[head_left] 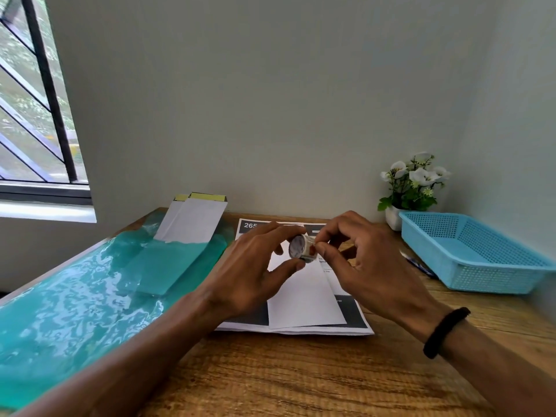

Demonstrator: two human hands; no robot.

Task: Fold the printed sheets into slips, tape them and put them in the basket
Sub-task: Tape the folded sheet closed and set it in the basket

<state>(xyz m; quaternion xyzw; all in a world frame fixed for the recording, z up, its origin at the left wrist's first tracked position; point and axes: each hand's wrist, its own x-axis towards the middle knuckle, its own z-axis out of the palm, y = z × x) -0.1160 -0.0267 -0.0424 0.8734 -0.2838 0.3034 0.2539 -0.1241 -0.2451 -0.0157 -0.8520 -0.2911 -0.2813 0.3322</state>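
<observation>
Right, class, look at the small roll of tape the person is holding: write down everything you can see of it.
The roll of tape is small and whitish, with a round pale face turned toward the camera and a band of tape around its rim. It is held up in the air above the folded white sheet on the wooden table. The left hand grips it between thumb and fingers, while the right hand pinches at its right edge, apparently at the tape's end. Any print on it is too small to read.

Left hand (pixel 255 266) curled gripping, right hand (pixel 358 260) pinching, forearms raised, converging
</observation>
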